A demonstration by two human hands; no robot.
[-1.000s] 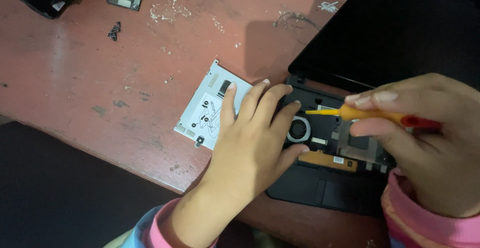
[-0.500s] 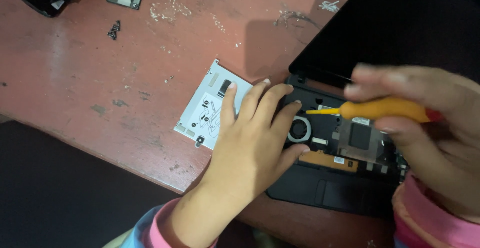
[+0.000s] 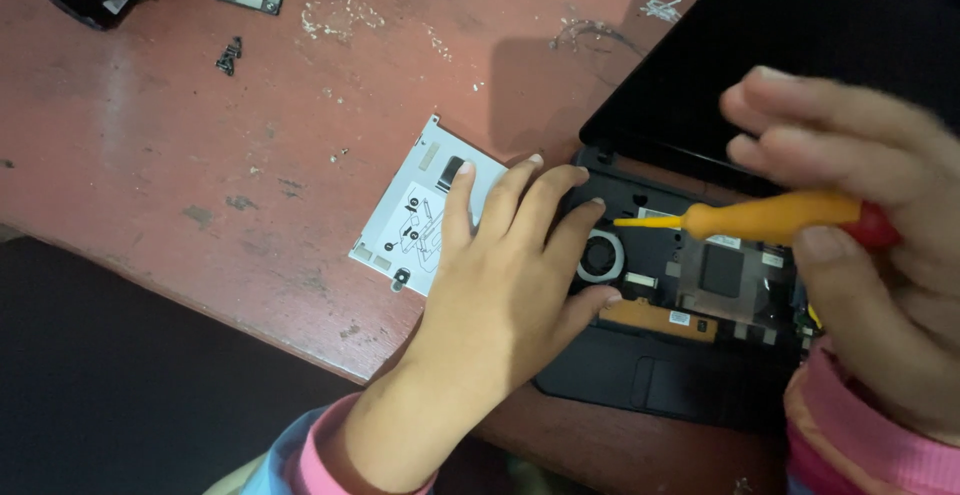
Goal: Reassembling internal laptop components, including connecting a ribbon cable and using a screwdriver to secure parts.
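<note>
Now right hand [image 3: 880,255] clamps screwdriver [image 3: 770,219], axis horizontal, tip leftward; left hand [image 3: 500,285] flat, fingers spread, on laptop [image 3: 690,375].

I see the left hand [image 3: 495,285] laid flat, palm down, fingers [image 3: 520,195] spread and stretched forward, its wrist running down to a pink cuff at the lower edge. The right hand [image 3: 880,265] sits raised at the right, blurred, fingers curled and closed in a pinch with the thumb underneath. Both forearms enter from the bottom of view, well apart.
</note>
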